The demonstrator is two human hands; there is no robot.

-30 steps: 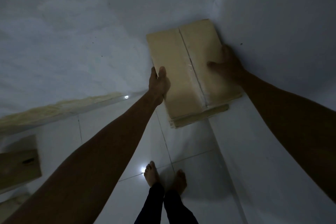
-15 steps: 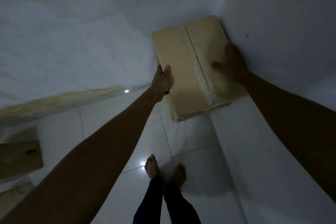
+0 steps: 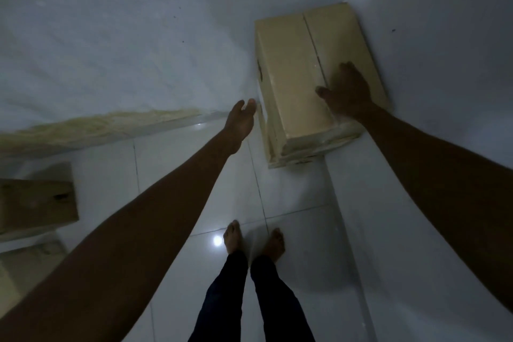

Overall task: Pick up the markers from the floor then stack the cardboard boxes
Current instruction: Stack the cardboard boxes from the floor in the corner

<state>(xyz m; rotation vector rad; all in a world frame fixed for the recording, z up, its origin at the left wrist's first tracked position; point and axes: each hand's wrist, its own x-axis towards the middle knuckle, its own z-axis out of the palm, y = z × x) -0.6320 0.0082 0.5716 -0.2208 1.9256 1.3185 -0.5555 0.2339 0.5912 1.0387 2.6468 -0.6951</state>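
Left hand (image 3: 241,119) has let go of the top cardboard box (image 3: 294,78) and is just beside it, fingers loosely spread. Right hand (image 3: 347,91) stays pressed flat on top.

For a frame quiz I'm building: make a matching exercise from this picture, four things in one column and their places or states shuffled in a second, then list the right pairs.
Things
1. left hand
2. right hand
3. top cardboard box
4. other cardboard box

Places or states
A. sits on a lower box in the corner
B. lies flat on the box top
C. at the view's left edge
D. open, beside the stack, holding nothing

Pairs: 1-D, 2-B, 3-A, 4-C
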